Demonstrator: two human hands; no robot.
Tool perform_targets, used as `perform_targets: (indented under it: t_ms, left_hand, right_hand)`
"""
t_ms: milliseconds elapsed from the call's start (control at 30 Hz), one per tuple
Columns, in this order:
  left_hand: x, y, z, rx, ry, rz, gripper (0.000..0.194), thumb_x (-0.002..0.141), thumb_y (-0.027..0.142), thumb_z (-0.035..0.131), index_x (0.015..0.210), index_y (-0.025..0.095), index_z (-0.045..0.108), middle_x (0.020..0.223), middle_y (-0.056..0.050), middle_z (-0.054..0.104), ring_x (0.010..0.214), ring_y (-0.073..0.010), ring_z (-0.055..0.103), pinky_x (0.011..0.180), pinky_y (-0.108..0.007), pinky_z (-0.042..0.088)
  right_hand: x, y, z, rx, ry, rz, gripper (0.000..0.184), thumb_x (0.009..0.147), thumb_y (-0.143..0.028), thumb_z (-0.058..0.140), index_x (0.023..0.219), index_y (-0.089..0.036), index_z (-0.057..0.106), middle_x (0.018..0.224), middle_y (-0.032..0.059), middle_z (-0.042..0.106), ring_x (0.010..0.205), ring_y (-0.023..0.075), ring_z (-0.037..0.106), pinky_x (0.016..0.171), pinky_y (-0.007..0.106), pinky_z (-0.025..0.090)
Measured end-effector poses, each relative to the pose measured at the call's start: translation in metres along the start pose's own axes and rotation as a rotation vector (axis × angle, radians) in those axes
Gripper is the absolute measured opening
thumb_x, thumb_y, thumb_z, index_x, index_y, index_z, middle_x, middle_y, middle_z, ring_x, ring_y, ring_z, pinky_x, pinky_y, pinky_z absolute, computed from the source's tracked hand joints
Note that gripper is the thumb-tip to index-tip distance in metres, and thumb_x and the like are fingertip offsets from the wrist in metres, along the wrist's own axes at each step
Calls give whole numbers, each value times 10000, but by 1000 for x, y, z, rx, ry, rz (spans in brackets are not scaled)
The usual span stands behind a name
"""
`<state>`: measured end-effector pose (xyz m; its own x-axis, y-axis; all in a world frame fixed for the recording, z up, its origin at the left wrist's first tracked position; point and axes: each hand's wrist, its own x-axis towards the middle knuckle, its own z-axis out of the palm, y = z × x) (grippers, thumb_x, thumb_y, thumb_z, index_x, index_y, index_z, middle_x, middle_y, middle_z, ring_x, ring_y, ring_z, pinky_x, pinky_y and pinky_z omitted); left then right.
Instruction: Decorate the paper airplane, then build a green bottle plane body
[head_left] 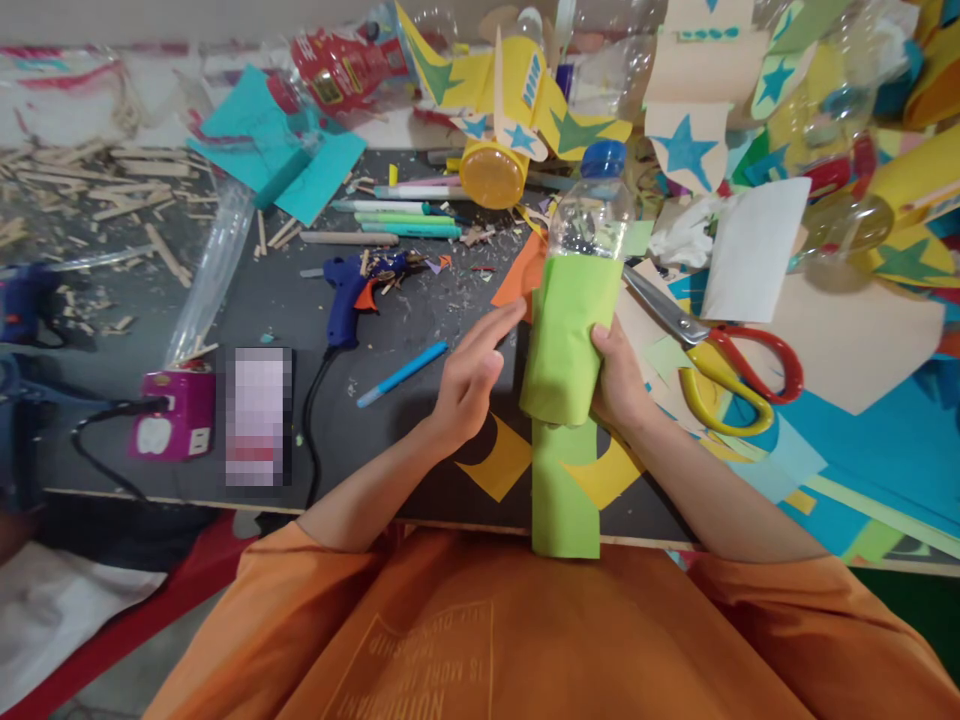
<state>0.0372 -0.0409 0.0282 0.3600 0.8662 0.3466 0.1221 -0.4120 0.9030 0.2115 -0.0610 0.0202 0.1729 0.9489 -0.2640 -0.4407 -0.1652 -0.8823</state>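
A clear plastic bottle with a blue cap lies on the dark table, its body wrapped in light green paper. My right hand is closed around the wrapped bottle from the right. My left hand hovers just left of it, fingers stretched out and empty. A loose strip of the green paper hangs down over the table's front edge.
Red and yellow scissors lie right of the bottle. A blue glue gun, a blue pen, markers, a purple power strip, wooden sticks, coloured paper sheets and a yellow paper-plane bottle craft crowd the table.
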Motion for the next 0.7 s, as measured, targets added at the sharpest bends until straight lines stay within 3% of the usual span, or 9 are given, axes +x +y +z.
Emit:
perform_targets:
  t_ms: [100, 200, 400, 467, 567, 700]
  left_hand:
    - [0, 0, 1, 31, -127, 18, 601, 1002, 578, 298, 1466, 239, 471, 1547, -79, 461, 1446, -269, 412, 1200, -426, 356]
    - [-1, 2, 1, 61, -171, 50, 590, 1006, 560, 316, 1461, 222, 480, 1547, -104, 456, 1432, -282, 430, 1180, -444, 375]
    - [0, 2, -1, -5, 51, 91, 442, 1044, 370, 308, 1159, 244, 716, 1162, -67, 737, 1105, -209, 677, 984, -387, 531]
    - [2, -1, -2, 10, 74, 87, 432, 1039, 385, 318, 1237, 246, 677, 1260, -71, 698, 1194, -221, 636, 1033, -391, 506]
    - [3, -4, -2, 79, -31, 131, 500, 1034, 449, 311, 1439, 230, 507, 1494, -93, 523, 1386, -255, 486, 1151, -411, 407]
    - [2, -5, -3, 146, -78, 205, 514, 1041, 448, 297, 1493, 240, 427, 1520, -97, 490, 1398, -244, 471, 1158, -401, 393]
  right_hand:
    - [-2, 0, 0, -22, -12, -14, 483, 673, -615, 756, 1037, -315, 650, 1035, 12, 743, 1078, 273, 678, 923, 452, 583]
    - [-3, 0, 1, -20, -4, -22, 480, 675, -617, 759, 1026, -309, 650, 1044, 8, 745, 1070, 264, 681, 935, 450, 579]
    - [-1, 2, -3, -35, -27, 6, 495, 681, -619, 758, 1063, -320, 653, 1023, 0, 736, 979, 250, 693, 855, 423, 599]
    - [-1, 3, -5, -65, -48, -6, 504, 694, -617, 754, 1095, -329, 656, 1052, -3, 727, 983, 243, 682, 846, 405, 594]
    - [-2, 3, -7, -112, -83, -36, 503, 733, -614, 725, 1142, -332, 642, 1116, -2, 708, 1037, 240, 658, 900, 407, 575]
    - [-2, 2, -9, -195, -135, -40, 570, 742, -667, 677, 1181, -313, 592, 1181, 22, 675, 1103, 264, 630, 942, 445, 557]
